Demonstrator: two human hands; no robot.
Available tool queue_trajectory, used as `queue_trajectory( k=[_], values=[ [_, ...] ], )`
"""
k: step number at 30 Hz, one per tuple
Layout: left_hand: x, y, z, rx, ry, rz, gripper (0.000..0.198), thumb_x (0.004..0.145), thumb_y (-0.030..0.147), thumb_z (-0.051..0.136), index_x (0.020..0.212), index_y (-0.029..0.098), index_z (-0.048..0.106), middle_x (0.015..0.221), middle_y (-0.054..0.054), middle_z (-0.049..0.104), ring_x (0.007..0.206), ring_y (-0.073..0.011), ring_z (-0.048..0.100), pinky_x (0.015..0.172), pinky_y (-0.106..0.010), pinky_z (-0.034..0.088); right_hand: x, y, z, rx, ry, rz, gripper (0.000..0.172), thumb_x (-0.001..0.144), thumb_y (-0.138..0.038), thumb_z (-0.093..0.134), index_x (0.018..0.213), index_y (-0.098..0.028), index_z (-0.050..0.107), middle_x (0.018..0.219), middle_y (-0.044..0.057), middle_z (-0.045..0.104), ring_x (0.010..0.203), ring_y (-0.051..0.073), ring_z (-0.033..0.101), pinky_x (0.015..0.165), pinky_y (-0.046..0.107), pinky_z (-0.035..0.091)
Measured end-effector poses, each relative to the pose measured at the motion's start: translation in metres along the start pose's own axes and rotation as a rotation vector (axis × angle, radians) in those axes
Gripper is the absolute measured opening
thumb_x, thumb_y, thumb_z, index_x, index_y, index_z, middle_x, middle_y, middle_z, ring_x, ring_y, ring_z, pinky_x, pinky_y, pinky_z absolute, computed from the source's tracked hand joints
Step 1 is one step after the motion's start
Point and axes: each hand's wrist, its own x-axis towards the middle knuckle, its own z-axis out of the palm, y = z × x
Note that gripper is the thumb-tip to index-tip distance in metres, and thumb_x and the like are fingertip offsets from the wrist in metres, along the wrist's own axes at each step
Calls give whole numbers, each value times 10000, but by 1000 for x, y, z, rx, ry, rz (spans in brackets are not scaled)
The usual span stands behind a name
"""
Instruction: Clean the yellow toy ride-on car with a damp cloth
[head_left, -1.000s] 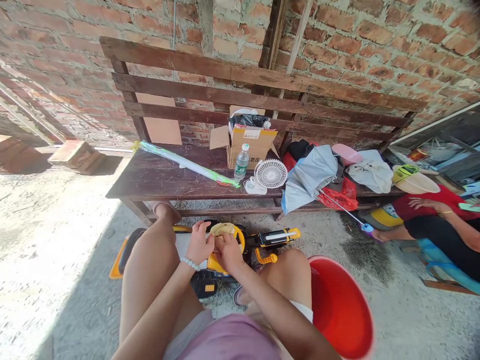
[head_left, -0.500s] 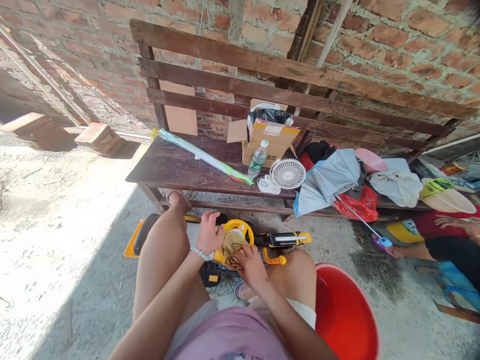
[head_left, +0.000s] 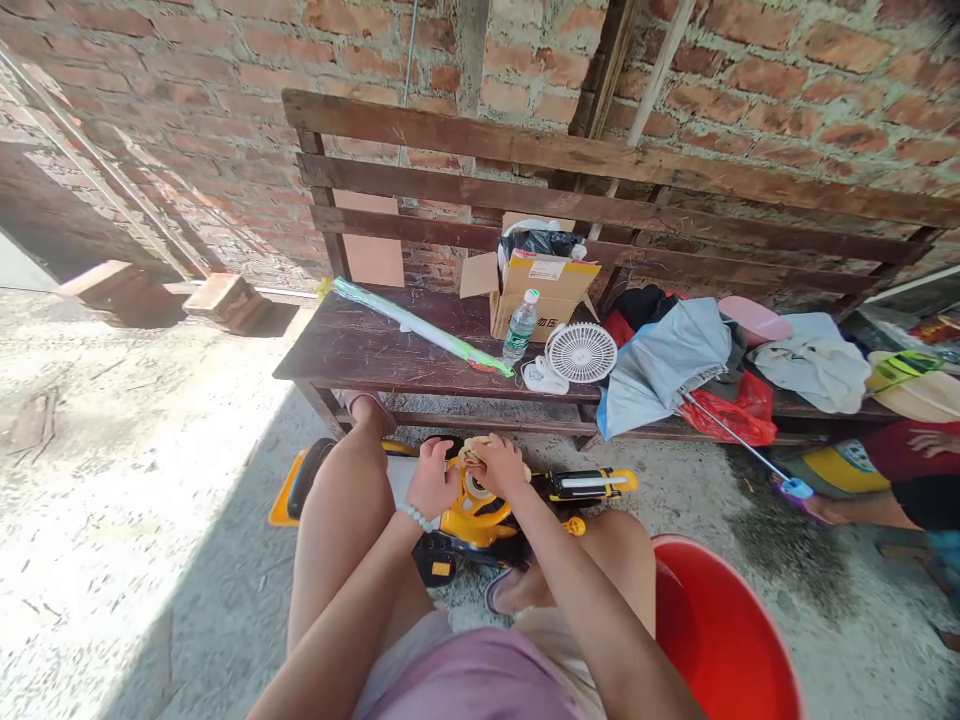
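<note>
Between my knees stands a yellow and black ride-on toy vehicle with a yellow steering wheel (head_left: 480,528). My right hand (head_left: 498,468) is closed on a crumpled tan cloth (head_left: 471,453) and presses it to the far side of the wheel; most of the cloth is hidden under the fingers. My left hand (head_left: 435,485), with a beaded bracelet at the wrist, is at the wheel's left side. Its fingers are slightly bent and the thumb stands apart, with nothing visible in the hand. Whether it touches the rim is hard to see.
A red bucket (head_left: 720,620) stands by my right knee. Ahead, a wooden bench (head_left: 352,340) carries a water bottle (head_left: 520,325), a white fan (head_left: 581,352), a cardboard box (head_left: 551,295) and a folded umbrella (head_left: 667,350). Another person's arm (head_left: 862,508) reaches in at the right.
My right hand has carried the cloth from the wheel's near left part to its far side, uncovering the near rim. My left hand stays beside the wheel. The other person's hand is now at the umbrella handle.
</note>
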Motion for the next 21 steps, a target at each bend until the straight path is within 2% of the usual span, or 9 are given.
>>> queue_trajectory(
  k=[4,6,8,11,14,16,19,21],
  values=[
    [-7,-2,7,181,-287,-70,564,856,240,596,1418,196,612,1333,-206,711,1213,-359,720,1071,-533,571,8,14,2,26,8,71,551,977,-353,652,1526,-318,624,1330,99,711,1136,255,680,991,363,512],
    [-10,-2,12,279,-448,-94,614,854,308,624,1452,171,615,1373,-250,708,1213,-410,725,1040,-548,572,-3,27,9,49,30,159,557,985,-367,623,1536,-290,615,1299,107,725,1044,239,705,930,339,528],
    [-14,0,17,323,-546,-93,658,842,369,653,1460,148,627,1436,-284,677,1245,-455,708,1038,-572,564,-22,36,20,69,36,239,559,999,-375,596,1548,-271,600,1292,117,726,987,229,723,887,325,536],
    [-19,7,22,326,-576,-93,736,790,391,721,1485,165,630,1515,-289,623,1262,-481,690,1050,-591,551,-60,37,37,55,29,257,574,993,-320,597,1562,-243,578,1321,141,705,1023,236,740,903,323,541],
    [-24,15,23,307,-565,-111,858,715,352,809,1528,178,601,1542,-289,592,1272,-502,670,1079,-598,531,-99,24,51,-5,-37,203,591,972,-265,612,1560,-209,582,1343,182,687,1084,271,742,916,346,549],
    [-26,20,21,301,-556,-104,918,714,330,819,1578,183,546,1530,-275,602,1289,-495,660,1102,-583,519,-117,14,55,-4,-89,160,579,963,-256,616,1540,-204,606,1353,192,687,1084,281,746,901,350,557],
    [-27,23,15,305,-547,-87,920,792,308,745,1652,196,436,1558,-250,590,1289,-449,669,1097,-550,529,-126,13,52,80,-103,103,523,949,-253,617,1469,-255,671,1370,144,707,1077,262,749,906,335,566],
    [-27,22,11,282,-541,-86,885,832,294,704,1661,188,413,1590,-254,560,1297,-430,672,1098,-549,534,-119,22,43,137,-27,80,495,947,-251,597,1431,-276,701,1378,114,715,1119,254,736,953,338,570]
  ],
)
